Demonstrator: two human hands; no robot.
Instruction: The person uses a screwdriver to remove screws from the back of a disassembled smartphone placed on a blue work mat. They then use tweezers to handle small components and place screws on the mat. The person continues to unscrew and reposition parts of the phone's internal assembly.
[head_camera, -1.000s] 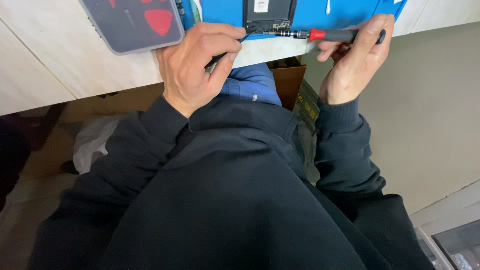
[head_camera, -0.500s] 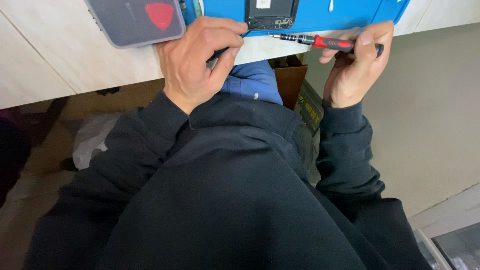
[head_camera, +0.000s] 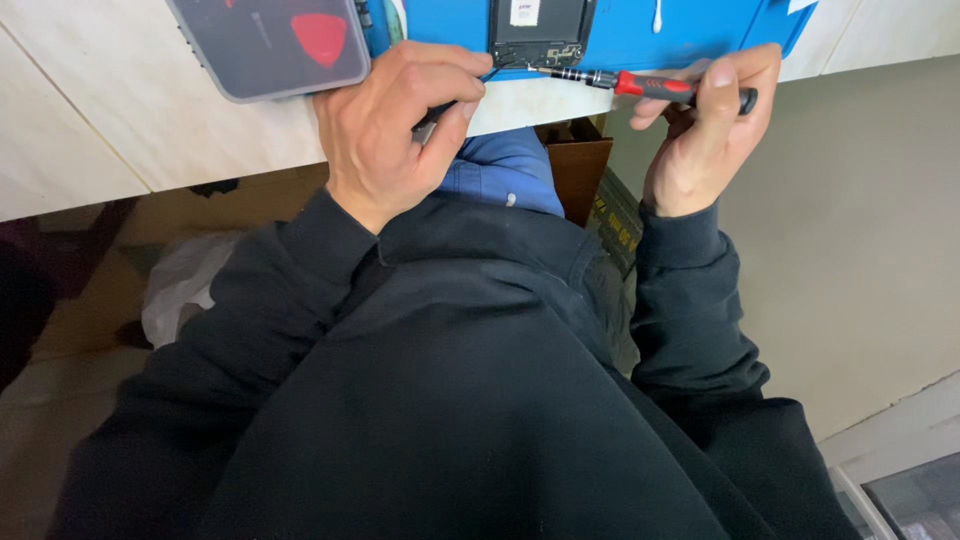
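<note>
Currently your right hand (head_camera: 700, 130) grips the red screwdriver (head_camera: 650, 87), tip at the opened phone (head_camera: 540, 35). Your left hand (head_camera: 395, 120) pinches dark tweezers (head_camera: 450, 100) beside it.

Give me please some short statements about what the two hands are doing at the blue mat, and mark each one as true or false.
1. The right hand holds a screwdriver with a red and black handle. True.
2. The screwdriver tip points at the opened dark device on the blue mat. True.
3. The left hand lies flat and empty on the mat. False: it is curled, with its grip closed on a thin dark tool that reaches toward the device.
4. The grey tray with a red pick stands to the right of the device. False: it stands to its left, near the left hand.
5. The person wears dark long sleeves. True.
</note>
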